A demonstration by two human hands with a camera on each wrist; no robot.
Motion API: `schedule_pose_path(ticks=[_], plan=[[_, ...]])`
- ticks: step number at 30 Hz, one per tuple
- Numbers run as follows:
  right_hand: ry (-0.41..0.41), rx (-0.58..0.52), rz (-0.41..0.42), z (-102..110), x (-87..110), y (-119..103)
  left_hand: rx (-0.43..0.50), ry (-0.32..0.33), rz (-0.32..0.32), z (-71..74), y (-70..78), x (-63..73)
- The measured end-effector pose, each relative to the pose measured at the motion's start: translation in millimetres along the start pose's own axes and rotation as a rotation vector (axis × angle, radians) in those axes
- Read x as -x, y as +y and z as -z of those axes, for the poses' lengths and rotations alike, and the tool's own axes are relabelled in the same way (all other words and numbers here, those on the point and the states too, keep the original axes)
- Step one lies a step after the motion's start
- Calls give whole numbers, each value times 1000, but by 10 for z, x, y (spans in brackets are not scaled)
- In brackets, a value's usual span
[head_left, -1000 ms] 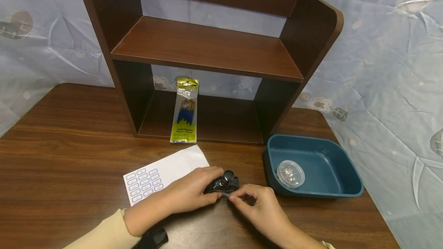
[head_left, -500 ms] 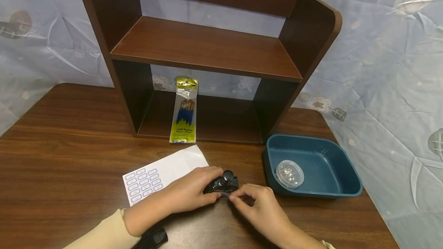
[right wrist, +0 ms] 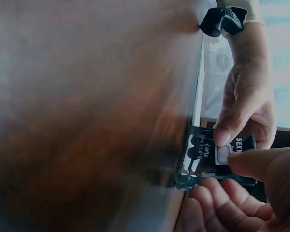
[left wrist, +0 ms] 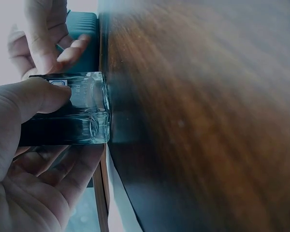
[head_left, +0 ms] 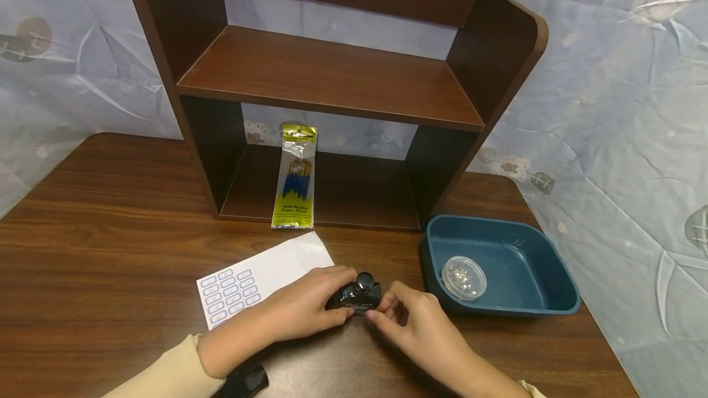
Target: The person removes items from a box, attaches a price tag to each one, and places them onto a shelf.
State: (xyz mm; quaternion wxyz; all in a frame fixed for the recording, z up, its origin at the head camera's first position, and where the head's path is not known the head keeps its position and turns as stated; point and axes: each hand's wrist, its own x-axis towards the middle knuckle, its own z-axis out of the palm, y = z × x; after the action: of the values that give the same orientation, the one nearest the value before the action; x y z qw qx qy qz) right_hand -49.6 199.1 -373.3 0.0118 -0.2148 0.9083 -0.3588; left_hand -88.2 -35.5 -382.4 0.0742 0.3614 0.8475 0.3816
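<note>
A dark glass perfume bottle (head_left: 366,301) with a round shiny cap (head_left: 364,282) stands upright on the table. My left hand (head_left: 310,301) grips its left side, thumb in front and fingers behind. A small blue-bordered sticker (right wrist: 223,155) lies on the bottle's lettered front, between both thumbs in the right wrist view. My right hand (head_left: 424,331) is at the bottle's right edge, its thumb on the front by the sticker and its other fingers curled beside the glass. In the left wrist view, the left thumb partly covers the sticker on the bottle (left wrist: 82,126).
A sticker sheet (head_left: 276,270) lies under the left forearm. At right is a blue tub (head_left: 520,311) with a clear round case (head_left: 464,278) inside. Behind stands a brown shelf (head_left: 332,81), with a brush pack (head_left: 295,186) leaning in it. A black object (head_left: 251,381) sits near the left sleeve.
The right fingers have moved from pinching the small sticker at the bottle's lower front to the right edge, fingers more curled. The left hand and bottle have stayed in place.
</note>
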Motion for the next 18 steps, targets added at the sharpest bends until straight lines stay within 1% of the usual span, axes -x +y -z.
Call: schedule_pose_path(ticks=[3, 7, 12, 18], plan=[[-22, 20, 2, 7, -24, 0, -5, 0, 2, 0, 4, 1], [-26, 59, -4, 2, -58, -3, -9, 5, -4, 0, 5, 3], [-29, 69, -20, -5, -86, -2, -10, 8, -8, -7, 0, 5], [-12, 69, 40, -9, -96, 21, -13, 11, -9, -9, 3, 5]])
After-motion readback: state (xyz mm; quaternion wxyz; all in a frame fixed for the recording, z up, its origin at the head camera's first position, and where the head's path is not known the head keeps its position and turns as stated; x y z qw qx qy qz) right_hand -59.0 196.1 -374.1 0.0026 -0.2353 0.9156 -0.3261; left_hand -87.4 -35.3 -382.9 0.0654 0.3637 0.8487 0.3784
